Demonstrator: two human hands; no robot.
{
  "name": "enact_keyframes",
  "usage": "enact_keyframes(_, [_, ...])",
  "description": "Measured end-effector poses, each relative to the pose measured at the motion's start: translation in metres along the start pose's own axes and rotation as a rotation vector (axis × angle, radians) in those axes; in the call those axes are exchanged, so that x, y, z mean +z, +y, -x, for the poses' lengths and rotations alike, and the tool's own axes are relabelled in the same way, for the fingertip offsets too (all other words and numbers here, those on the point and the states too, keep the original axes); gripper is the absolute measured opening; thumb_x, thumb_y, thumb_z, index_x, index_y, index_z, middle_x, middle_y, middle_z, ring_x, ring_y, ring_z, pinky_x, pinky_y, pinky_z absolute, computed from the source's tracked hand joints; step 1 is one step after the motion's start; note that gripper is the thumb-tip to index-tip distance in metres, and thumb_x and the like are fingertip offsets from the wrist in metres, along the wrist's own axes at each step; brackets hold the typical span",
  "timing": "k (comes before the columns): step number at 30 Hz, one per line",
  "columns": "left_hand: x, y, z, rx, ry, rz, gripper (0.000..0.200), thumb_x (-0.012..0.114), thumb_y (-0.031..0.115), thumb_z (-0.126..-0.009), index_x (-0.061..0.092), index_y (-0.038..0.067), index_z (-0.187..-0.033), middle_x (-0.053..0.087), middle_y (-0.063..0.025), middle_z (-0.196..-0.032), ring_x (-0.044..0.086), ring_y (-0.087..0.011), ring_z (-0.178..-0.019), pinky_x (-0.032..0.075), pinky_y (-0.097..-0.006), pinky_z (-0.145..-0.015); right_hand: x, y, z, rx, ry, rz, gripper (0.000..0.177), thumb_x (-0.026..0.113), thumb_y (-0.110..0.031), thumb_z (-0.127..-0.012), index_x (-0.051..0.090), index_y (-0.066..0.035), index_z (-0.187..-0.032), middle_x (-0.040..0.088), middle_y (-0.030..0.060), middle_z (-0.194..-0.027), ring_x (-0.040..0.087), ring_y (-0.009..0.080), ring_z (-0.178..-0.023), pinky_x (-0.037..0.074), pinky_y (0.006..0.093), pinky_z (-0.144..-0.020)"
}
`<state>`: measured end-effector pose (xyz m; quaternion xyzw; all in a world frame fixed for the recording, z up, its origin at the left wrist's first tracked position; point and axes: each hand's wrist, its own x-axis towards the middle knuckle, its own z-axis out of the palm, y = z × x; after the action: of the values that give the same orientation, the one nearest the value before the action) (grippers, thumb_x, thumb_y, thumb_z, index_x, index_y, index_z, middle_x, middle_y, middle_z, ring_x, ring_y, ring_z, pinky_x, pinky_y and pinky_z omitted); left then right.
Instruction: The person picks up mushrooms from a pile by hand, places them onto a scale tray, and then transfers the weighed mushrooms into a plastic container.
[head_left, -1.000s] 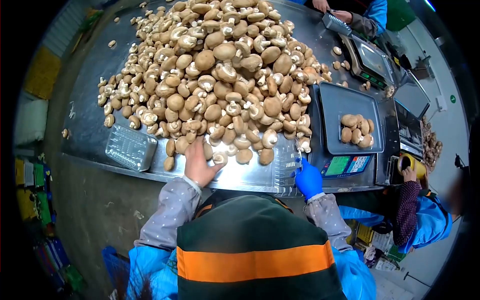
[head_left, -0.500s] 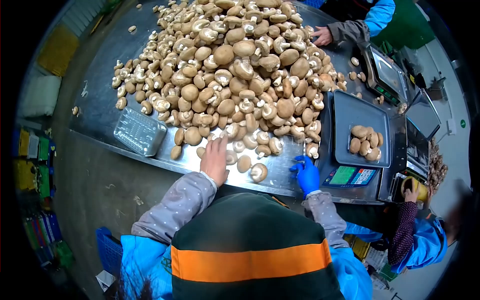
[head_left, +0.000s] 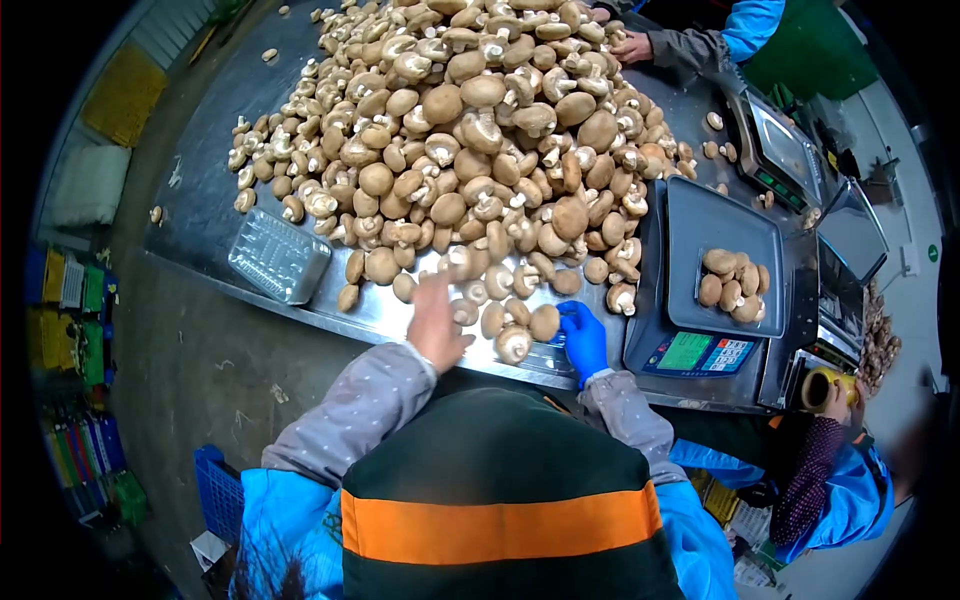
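A large heap of brown mushrooms [head_left: 470,130] lies on the metal table [head_left: 200,235]. My bare left hand [head_left: 437,325] is over the near edge of the heap, its fingers blurred and apart, with no mushroom visible in it. My right hand [head_left: 583,338], in a blue glove, has its fingers curled beside a brown mushroom [head_left: 544,323]; whether it grips it is unclear. Between my hands sits a mushroom [head_left: 513,344] with its pale underside up. On the right, a scale [head_left: 690,352] bears a grey tray [head_left: 725,215] with a small pack of mushrooms [head_left: 733,285].
An empty clear plastic tray [head_left: 279,256] lies at the table's left front. Across the table, a person's hand [head_left: 632,47] touches the heap. A second scale [head_left: 780,150] stands at the back right. At the right, another person's hands hold a yellow roll [head_left: 817,388].
My right hand has moved left, toward the loose mushrooms, where another mushroom now lies beside it. My left hand has shifted slightly. The hand across the table has moved left, against the heap.
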<state>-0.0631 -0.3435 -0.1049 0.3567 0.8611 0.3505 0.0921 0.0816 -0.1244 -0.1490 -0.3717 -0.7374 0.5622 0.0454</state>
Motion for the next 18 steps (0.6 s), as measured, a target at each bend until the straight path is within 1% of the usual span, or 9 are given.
enact_keyframes(3, [-0.014, -0.003, -0.001, -0.281, -0.073, -0.224, 0.105, 0.088, 0.033, -0.053, 0.033, -0.004, -0.134, 0.038, -0.0279, -0.128, 0.036, -0.0425, -0.119, 0.032, -0.0480, -0.104, 0.006, 0.030, -0.010, -0.175, 0.080, 0.172, 0.020, 0.053, -0.008, -0.089, 0.063, -0.008, -0.105, 0.067, 0.0155, -0.082, 0.066, 0.0246, -0.072, 0.052, 0.0346, -0.065])
enact_keyframes(4, [-0.011, 0.002, -0.004, -0.256, -0.099, -0.278, 0.107, 0.089, 0.035, -0.050, 0.034, -0.003, -0.133, 0.033, -0.0293, -0.131, 0.032, -0.0448, -0.120, 0.031, -0.0500, -0.103, 0.008, 0.013, -0.010, -0.252, 0.094, 0.200, 0.019, 0.053, -0.008, -0.088, 0.063, -0.008, -0.104, 0.067, 0.0150, -0.080, 0.066, 0.0242, -0.070, 0.052, 0.0346, -0.063])
enact_keyframes(5, [-0.005, 0.004, -0.007, -0.252, -0.087, -0.252, 0.105, 0.088, 0.033, -0.050, 0.034, -0.002, -0.134, 0.032, -0.0307, -0.132, 0.031, -0.0462, -0.120, 0.031, -0.0505, -0.104, 0.013, -0.005, -0.004, -0.028, -0.016, 0.048, 0.017, 0.053, -0.008, -0.088, 0.064, -0.008, -0.101, 0.065, 0.0158, -0.077, 0.065, 0.0257, -0.067, 0.051, 0.0359, -0.061])
enact_keyframes(6, [0.004, 0.004, -0.010, -0.247, -0.074, -0.226, 0.103, 0.088, 0.030, -0.050, 0.035, 0.000, -0.134, 0.030, -0.0320, -0.132, 0.030, -0.0476, -0.120, 0.030, -0.0510, -0.104, 0.026, 0.015, -0.015, -0.020, -0.028, 0.012, 0.017, 0.053, -0.008, -0.088, 0.064, -0.009, -0.099, 0.065, 0.0157, -0.076, 0.064, 0.0255, -0.066, 0.050, 0.0366, -0.060])
enact_keyframes(8, [0.021, 0.016, -0.005, -0.244, 0.039, -0.126, 0.087, 0.081, 0.018, -0.053, 0.044, 0.006, -0.131, 0.028, -0.0338, -0.133, 0.028, -0.0499, -0.121, 0.028, -0.0512, -0.106, 0.036, -0.012, -0.012, 0.054, -0.060, 0.089, 0.018, 0.052, -0.007, -0.089, 0.065, -0.006, -0.101, 0.067, 0.0142, -0.086, 0.064, 0.0184, -0.078, 0.051, 0.0321, -0.070])
enact_keyframes(10, [0.032, 0.023, 0.003, -0.252, 0.057, -0.133, 0.076, 0.079, 0.016, -0.061, 0.046, 0.004, -0.128, 0.023, -0.0336, -0.137, 0.028, -0.0490, -0.122, 0.031, -0.0508, -0.103, 0.044, 0.001, -0.019, -0.067, -0.054, 0.043, 0.018, 0.051, -0.007, -0.089, 0.064, -0.004, -0.102, 0.067, 0.0115, -0.091, 0.064, 0.0180, -0.081, 0.051, 0.0306, -0.072])
enact_keyframes(13, [0.026, 0.036, 0.003, -0.250, 0.082, 0.003, 0.078, 0.079, 0.019, -0.064, 0.041, 0.002, -0.131, 0.028, -0.0316, -0.132, 0.030, -0.0481, -0.121, 0.030, -0.0501, -0.103, 0.047, 0.023, -0.032, -0.095, -0.113, -0.265, 0.018, 0.052, -0.006, -0.089, 0.063, 0.000, -0.102, 0.067, 0.0110, -0.095, 0.067, 0.0229, -0.082, 0.054, 0.0327, -0.068])
enact_keyframes(16, [0.013, 0.050, 0.007, -0.223, 0.101, 0.114, 0.082, 0.078, 0.013, -0.063, 0.037, 0.001, -0.133, 0.037, -0.0263, -0.123, 0.036, -0.0436, -0.118, 0.034, -0.0460, -0.101, 0.032, -0.005, -0.020, 0.228, -0.216, -0.543, 0.020, 0.053, -0.007, -0.091, 0.062, -0.001, -0.107, 0.066, 0.0129, -0.094, 0.067, 0.0255, -0.082, 0.057, 0.0340, -0.067])
enact_keyframes(18, [0.006, 0.050, 0.007, -0.184, 0.088, 0.222, 0.083, 0.076, 0.005, -0.060, 0.037, 0.001, -0.133, 0.040, -0.0239, -0.122, 0.041, -0.0401, -0.115, 0.036, -0.0421, -0.101, 0.025, -0.008, -0.016, 0.297, -0.282, -0.640, 0.023, 0.057, -0.008, -0.089, 0.059, 0.002, -0.109, 0.065, 0.0149, -0.095, 0.067, 0.0269, -0.082, 0.059, 0.0354, -0.065])
